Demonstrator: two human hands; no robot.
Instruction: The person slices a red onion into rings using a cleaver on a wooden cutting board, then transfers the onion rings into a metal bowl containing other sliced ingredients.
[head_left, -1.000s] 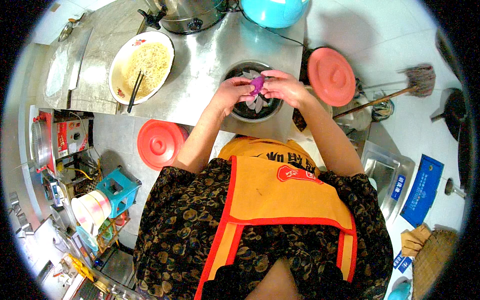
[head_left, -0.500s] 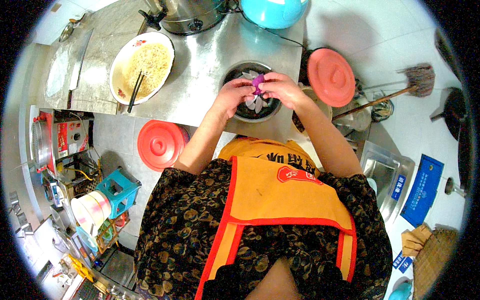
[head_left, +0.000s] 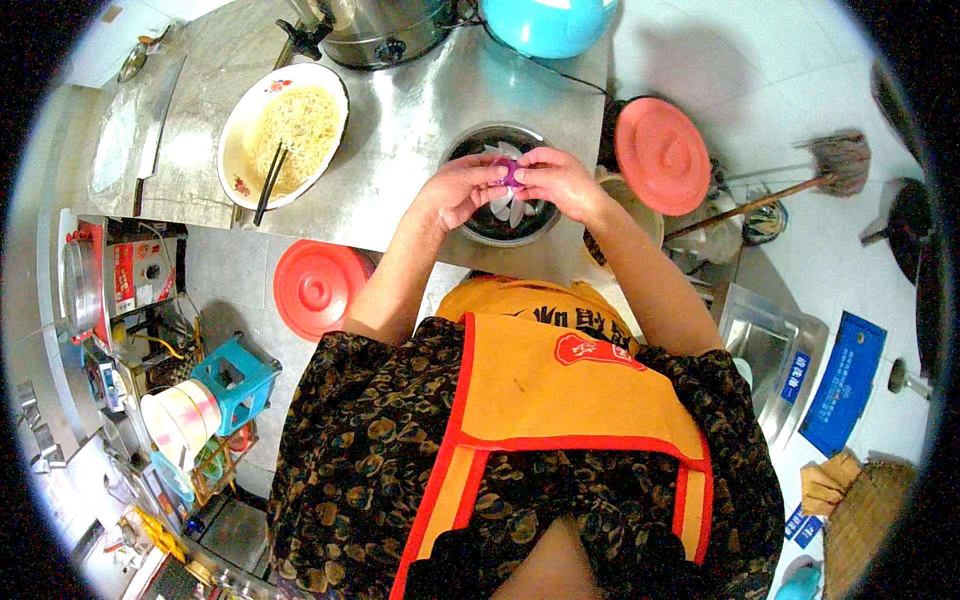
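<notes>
A small, shiny purple piece, by its look purple onion point(head_left: 510, 176), is pinched between the fingertips of both my hands. My left hand point(head_left: 462, 193) closes on it from the left, and my right hand point(head_left: 562, 185) from the right. Both are held over a round metal bowl point(head_left: 476, 234) near the counter's front right corner. Inside the bowl, pale petal-shaped pieces point(head_left: 515, 212) lie against a dark interior. My fingers hide part of the purple piece and the far side of the bowl's contents.
On the steel counter point(head_left: 400, 140), an enamel basin point(head_left: 232, 150) of noodles holds dark chopsticks point(head_left: 270, 185). Behind stand a large metal pot point(head_left: 375, 30) and a blue rounded container point(head_left: 548, 25). Red lids point(head_left: 318, 290) sit below the counter's front edge and to its right point(head_left: 662, 155).
Both hands have shifted slightly, and the fingertips are closer together around the purple piece, which shows less now. The bowl and basin stay in place.
</notes>
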